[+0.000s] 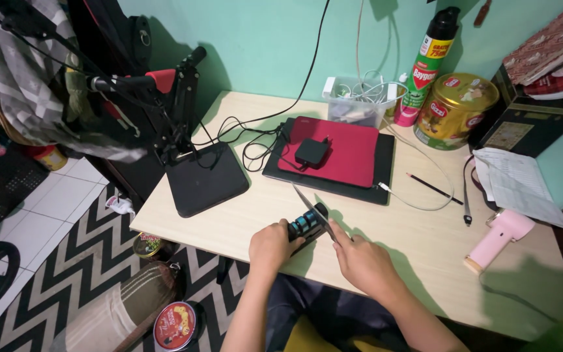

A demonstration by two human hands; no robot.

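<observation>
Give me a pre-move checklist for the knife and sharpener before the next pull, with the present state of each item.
1. Left hand holds the black sharpener down on the table: ok.
2. Right hand grips the knife by its handle: ok.
3. Blade seated in a sharpener slot: cannot tell, too small.
4. Left fingers away from the blade's edge: cannot tell.
5. Blade tip short of the laptop: ok.
6. Sharpener back from the table's near edge: not ok, it sits close.
</observation>
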